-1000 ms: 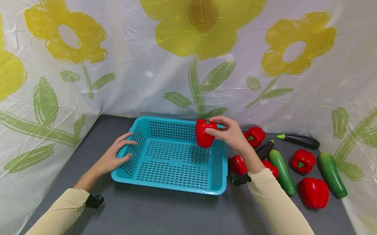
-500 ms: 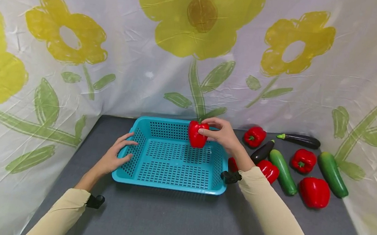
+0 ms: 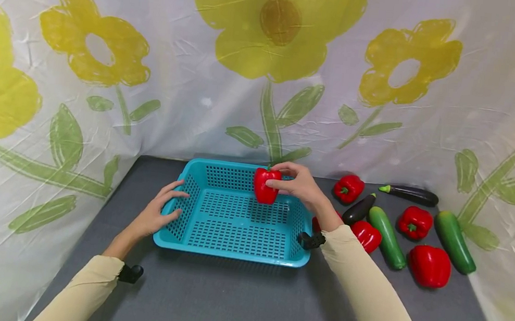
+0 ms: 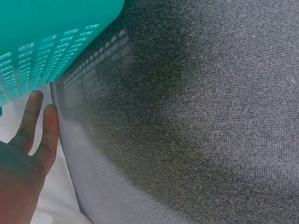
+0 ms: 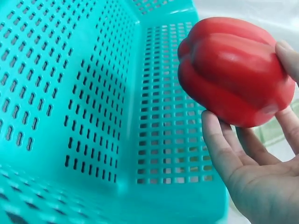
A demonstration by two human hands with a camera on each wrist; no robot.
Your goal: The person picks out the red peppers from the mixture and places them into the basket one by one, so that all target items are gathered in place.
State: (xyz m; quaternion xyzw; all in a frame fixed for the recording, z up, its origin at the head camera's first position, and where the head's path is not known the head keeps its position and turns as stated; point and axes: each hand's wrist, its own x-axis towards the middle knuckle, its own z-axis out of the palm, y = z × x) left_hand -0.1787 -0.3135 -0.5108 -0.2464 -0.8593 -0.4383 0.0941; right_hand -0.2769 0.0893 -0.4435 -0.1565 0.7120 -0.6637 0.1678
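My right hand (image 3: pixel 298 184) grips a red bell pepper (image 3: pixel 265 186) between thumb and fingers, above the back right part of a blue perforated basket (image 3: pixel 228 255). In the right wrist view the pepper (image 5: pixel 233 70) hangs bottom-end toward the basket floor (image 5: pixel 60 93), with thumb and fingertips around its stem end. At the basket's left rim, my left hand (image 3: pixel 157 213) has its fingers spread over the edge. The left wrist view shows two extended fingers (image 4: pixel 46 135) beside the basket's outer wall (image 4: pixel 46 56). Inside, the basket holds nothing.
Right of the basket lie several red bell peppers (image 3: pixel 429 266), two eggplants (image 3: pixel 408 194) and two green zucchini (image 3: pixel 455 241) on the dark grey table (image 3: pixel 223 303). A white curtain with yellow flowers (image 3: pixel 215 114) hangs behind the table. Another pepper (image 3: pixel 321 225) is partly hidden by my right wrist.
My right hand has carried the bell pepper left and slightly lower over the basket, slowing in the last half second. The left hand has stayed at the left rim.
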